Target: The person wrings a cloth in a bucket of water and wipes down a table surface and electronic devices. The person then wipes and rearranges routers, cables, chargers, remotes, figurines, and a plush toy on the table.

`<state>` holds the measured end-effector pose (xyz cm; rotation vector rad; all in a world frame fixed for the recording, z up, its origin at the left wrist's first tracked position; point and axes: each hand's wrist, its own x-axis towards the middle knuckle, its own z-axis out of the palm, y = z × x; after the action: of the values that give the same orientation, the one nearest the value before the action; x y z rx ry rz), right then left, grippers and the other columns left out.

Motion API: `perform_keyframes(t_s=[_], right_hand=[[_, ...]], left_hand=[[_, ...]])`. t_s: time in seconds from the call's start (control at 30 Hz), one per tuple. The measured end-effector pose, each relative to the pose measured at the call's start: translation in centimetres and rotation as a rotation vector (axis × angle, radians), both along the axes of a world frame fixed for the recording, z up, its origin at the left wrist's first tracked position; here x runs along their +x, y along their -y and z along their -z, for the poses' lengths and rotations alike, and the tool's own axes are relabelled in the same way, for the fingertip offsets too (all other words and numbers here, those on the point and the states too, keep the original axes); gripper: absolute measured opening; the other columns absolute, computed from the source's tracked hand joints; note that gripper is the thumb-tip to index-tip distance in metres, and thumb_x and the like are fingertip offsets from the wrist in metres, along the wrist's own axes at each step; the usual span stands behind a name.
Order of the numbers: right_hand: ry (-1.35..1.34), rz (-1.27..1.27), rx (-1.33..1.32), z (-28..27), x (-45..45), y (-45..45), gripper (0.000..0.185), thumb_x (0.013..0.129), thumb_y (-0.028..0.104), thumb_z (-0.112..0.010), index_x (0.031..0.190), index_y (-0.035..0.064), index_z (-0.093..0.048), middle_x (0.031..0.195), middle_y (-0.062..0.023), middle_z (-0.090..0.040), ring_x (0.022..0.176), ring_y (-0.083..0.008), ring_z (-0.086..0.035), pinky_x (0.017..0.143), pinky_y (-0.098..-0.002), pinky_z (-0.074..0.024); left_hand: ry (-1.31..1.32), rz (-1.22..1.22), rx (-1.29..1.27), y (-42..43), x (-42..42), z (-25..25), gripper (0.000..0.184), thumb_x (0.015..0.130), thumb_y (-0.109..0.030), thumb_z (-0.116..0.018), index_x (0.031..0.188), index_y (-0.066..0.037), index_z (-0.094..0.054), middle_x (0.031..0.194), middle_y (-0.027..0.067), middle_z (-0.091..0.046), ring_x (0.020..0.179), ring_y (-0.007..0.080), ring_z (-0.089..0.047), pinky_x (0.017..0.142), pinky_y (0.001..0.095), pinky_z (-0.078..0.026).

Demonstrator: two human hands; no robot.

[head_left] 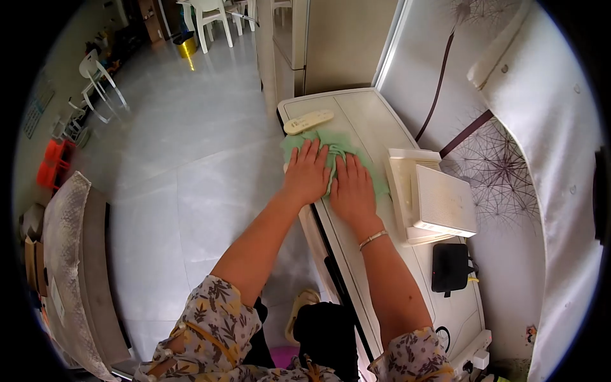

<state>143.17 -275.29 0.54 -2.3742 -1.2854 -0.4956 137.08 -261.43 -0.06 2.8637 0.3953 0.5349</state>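
Middle of green cloth (337, 138) hidden under left hand (307, 175) and right hand (354, 191), palms out of sight too. Remote's (309, 121) button markings too tiny, lol. Wall poster (38, 109) text: unreadable mush. White chair (213, 24) chopped by top edge. Shoe (298, 312) partly behind dark trouser leg (328, 331). Black thing (600, 194) far right cut off, can't tell what.

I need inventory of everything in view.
Cabinet: one, off-white, under cloth
Cloth: one, green, under both hands
Remote control: one, cream, beyond cloth
Ridged box: one, cream, right of hands
Small box: one, black, by wall
Chairs: several, white, far left floor
Bin: one, gold, by chairs
Cushion: one, pale grey, left
Tall unit: one, beige, beyond cabinet
Curtain: one, white, right
Bracelet: one, silver, right wrist
Left hand: one, on cloth
Right hand: one, on cloth
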Motion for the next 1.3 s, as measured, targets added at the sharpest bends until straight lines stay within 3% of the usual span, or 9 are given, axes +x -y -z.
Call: perform_keyframes(t_s=[0.3,0.63,0.73,0.97,1.23,1.3], right_hand=[[-0.077,0.013,-0.03,-0.7,-1.1,0.9,0.049,0.09,0.019,-0.05,0.136,0.0026,-0.048,0.143,-0.0183,-0.044,0.136,-0.032,-0.037,0.113,-0.0461,-0.027],[-0.163,0.052,-0.097,-3.2,-14.3,18.6,0.051,0.09,0.017,-0.048,0.139,0.0014,-0.044,0.145,-0.0186,-0.041,0.138,-0.0323,-0.034,0.114,-0.0447,-0.0249],[-0.163,0.095,-0.11,-3.3,-18.3,23.5,0.051,0.091,0.016,-0.047,0.139,0.0008,-0.043,0.145,-0.0187,-0.042,0.138,-0.0327,-0.033,0.115,-0.0447,-0.0245],[-0.217,0.199,-0.098,-4.5,-26.3,30.7,0.052,0.088,0.013,-0.049,0.137,-0.0016,-0.042,0.144,-0.0229,-0.04,0.137,-0.0377,-0.034,0.113,-0.0475,-0.0256],[-0.203,0.281,-0.172,-4.1,-28.0,31.1,0.058,0.087,0.021,-0.054,0.14,0.0009,-0.042,0.145,-0.0243,-0.038,0.138,-0.039,-0.032,0.114,-0.0504,-0.0233],[-0.199,0.258,-0.19,-3.9,-26.6,30.1,0.059,0.086,0.021,-0.055,0.14,0.0008,-0.042,0.145,-0.0246,-0.038,0.139,-0.0393,-0.031,0.114,-0.0506,-0.0233]], left_hand=[[-0.055,-0.02,-0.002,1.5,-1.6,-1.2,0.053,0.098,-0.028,-0.04,0.144,-0.002,-0.038,0.153,0.0172,-0.029,0.144,0.0318,-0.023,0.118,0.0452,-0.016],[0.06,0.205,-0.103,18.2,-13.2,-1.4,0.054,0.094,-0.021,-0.05,0.14,0.004,-0.04,0.148,0.0232,-0.035,0.14,0.0389,-0.028,0.115,0.0517,-0.021],[0.066,0.248,-0.096,22.7,-16.7,-1.6,0.054,0.094,-0.025,-0.048,0.14,0.003,-0.041,0.149,0.0208,-0.035,0.141,0.0355,-0.027,0.117,0.048,-0.019],[-0.071,0.375,-0.04,29.2,-22.2,-3.3,0.058,0.092,-0.027,-0.052,0.141,0.003,-0.04,0.149,0.0227,-0.034,0.142,0.0363,-0.026,0.116,0.0475,-0.021],[-0.11,0.451,-0.043,29.5,-23.4,-3.5,0.06,0.092,-0.028,-0.054,0.142,0.002,-0.039,0.149,0.0214,-0.033,0.141,0.0378,-0.027,0.114,0.0488,-0.024],[-0.113,0.425,-0.03,28.2,-22.2,-2.8,0.058,0.093,-0.029,-0.053,0.143,-0.004,-0.04,0.15,0.0215,-0.031,0.141,0.0399,-0.025,0.114,0.0509,-0.022]])
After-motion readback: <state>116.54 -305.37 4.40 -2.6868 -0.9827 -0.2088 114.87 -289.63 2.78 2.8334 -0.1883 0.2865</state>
